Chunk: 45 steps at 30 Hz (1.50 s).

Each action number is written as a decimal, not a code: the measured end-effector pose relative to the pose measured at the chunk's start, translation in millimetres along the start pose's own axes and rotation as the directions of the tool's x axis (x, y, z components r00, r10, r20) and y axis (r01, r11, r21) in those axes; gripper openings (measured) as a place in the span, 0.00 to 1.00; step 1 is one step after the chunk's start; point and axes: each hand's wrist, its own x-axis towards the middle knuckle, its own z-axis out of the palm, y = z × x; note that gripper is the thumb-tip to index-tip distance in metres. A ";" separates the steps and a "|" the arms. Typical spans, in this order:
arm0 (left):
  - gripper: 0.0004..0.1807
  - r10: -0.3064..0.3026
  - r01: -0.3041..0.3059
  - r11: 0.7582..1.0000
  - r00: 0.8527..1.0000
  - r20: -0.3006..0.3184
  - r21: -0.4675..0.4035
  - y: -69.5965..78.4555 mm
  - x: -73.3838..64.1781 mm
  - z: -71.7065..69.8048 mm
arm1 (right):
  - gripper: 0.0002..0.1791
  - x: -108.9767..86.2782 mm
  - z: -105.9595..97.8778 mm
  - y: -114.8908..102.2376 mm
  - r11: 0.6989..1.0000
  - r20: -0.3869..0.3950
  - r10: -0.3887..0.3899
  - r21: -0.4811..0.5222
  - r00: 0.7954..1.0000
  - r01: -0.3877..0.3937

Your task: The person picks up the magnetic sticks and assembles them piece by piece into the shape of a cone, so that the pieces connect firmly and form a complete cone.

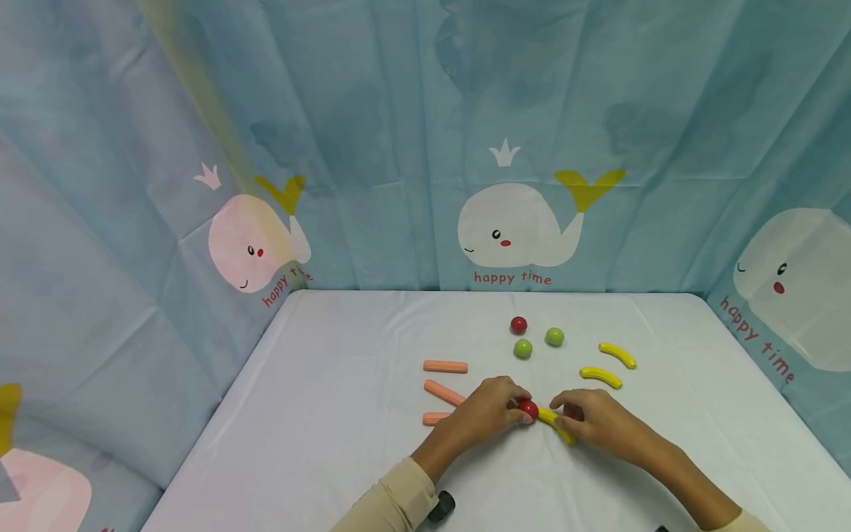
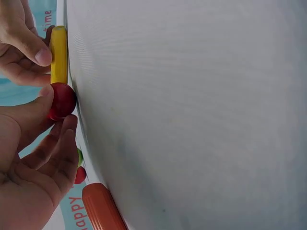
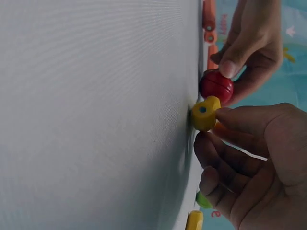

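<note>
My left hand (image 1: 490,408) pinches a small red ball (image 2: 63,101) between thumb and fingers, low over the white table. The ball touches one end of a yellow curved stick, like a toy banana (image 1: 557,426). At that yellow piece is my right hand (image 1: 601,423), its thumb and fingertips gripping the sides. Seen from the right wrist, the near end of the toy banana (image 3: 204,114) shows a small dark hole, and the red ball (image 3: 217,86) has a groove around it. The left fingers partly hide the ball in the head view.
Left of the hands lie three ridged orange sticks, one of them an upper stick (image 1: 445,366). Farther back are another red ball (image 1: 518,324) and two green balls (image 1: 523,349). Two more toy bananas (image 1: 601,377) lie at the right. Curtains (image 1: 372,148) surround the white table (image 1: 319,414).
</note>
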 end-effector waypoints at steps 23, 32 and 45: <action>0.13 -0.099 0.097 0.993 0.995 -0.027 -0.070 9.9 -8.4 6.7 | 0.13 -6.6 2.4 0.7 0.991 0.043 -0.131 0.035 0.990 0.130; 0.14 -0.045 0.044 0.999 0.997 0.059 0.030 21.1 -22.9 14.6 | 0.12 -3.2 6.1 -0.1 0.981 0.016 -0.191 0.021 0.981 0.190; 0.09 -0.070 0.068 0.992 0.997 0.015 0.109 25.0 -18.8 24.7 | 0.12 -2.5 -10.5 5.4 0.980 -0.184 -0.187 -0.101 0.965 0.171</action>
